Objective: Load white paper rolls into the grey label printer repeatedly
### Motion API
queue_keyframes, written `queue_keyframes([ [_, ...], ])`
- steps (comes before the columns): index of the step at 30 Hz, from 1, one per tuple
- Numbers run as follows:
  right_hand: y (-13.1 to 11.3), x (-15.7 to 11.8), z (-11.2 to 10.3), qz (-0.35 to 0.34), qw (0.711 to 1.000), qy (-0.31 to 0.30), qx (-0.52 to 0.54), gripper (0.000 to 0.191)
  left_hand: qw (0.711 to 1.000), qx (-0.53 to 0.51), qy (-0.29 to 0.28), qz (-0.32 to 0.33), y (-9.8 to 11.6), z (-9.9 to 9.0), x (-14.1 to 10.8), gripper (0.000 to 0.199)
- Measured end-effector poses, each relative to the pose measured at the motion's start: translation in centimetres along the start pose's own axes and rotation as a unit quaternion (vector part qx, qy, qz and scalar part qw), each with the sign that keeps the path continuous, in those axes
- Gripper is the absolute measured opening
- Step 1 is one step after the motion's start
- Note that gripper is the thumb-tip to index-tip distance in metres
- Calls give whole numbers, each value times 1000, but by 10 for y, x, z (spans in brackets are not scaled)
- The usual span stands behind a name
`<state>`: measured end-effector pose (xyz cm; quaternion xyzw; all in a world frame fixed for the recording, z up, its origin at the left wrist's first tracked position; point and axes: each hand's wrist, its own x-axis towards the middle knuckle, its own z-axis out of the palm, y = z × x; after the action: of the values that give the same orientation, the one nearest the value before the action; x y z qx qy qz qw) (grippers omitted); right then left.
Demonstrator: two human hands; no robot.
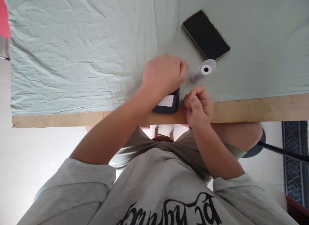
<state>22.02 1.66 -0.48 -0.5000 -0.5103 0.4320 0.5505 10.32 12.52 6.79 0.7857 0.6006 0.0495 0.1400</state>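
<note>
My left hand (pixel 165 72) is closed in a fist, back side up, over a small dark device (pixel 176 104). That hand and wrist cover much of the device, and its curled fingertips are out of sight. A white paper patch (pixel 166 101) shows on the device, which sits at the table's front edge. To the right of it, my right hand (pixel 199 107) is closed with the thumb against the curled fingers. I cannot make out anything inside either hand. Just beyond the right hand, a white paper roll (pixel 198 75) stands on end with its outer end loose.
A dark-screened phone (pixel 206 34) in a clear case lies behind the roll. Pale green cloth (pixel 84 57) covers the table, leaving a wooden front edge (pixel 253 108) bare. Something red (pixel 3 18) is at the far left. A patterned rug (pixel 293 160) lies on the floor at right.
</note>
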Motion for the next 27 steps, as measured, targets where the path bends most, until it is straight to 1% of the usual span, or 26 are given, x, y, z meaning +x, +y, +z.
queue_keyframes([
  [3, -5, -2, 2, 3, 999, 26, 45, 37, 1000, 3, 23, 0, -1, 5, 1, 48],
  [7, -8, -2, 2, 15, 999, 10, 34, 33, 999, 18, 23, 19, 0, 5, -1, 53],
  [10, -10, -2, 0, 12, 999, -2, 49, 29, 999, 26, 29, 24, 1, 3, -2, 54],
  [17, -10, -1, -3, 17, 999, -10, 43, 40, 999, 31, 13, -10, 5, 1, 0, 49],
  [21, -10, 0, -4, 13, 998, -14, 52, 40, 1000, 24, 10, -10, 4, 2, 1, 51],
  [24, -12, -1, -3, 3, 999, -17, 45, 31, 1000, 15, 8, -1, 3, 2, 0, 54],
  [27, -14, -2, -1, 0, 1000, -20, 14, 17, 1000, 8, 29, -3, 4, 1, -3, 49],
])
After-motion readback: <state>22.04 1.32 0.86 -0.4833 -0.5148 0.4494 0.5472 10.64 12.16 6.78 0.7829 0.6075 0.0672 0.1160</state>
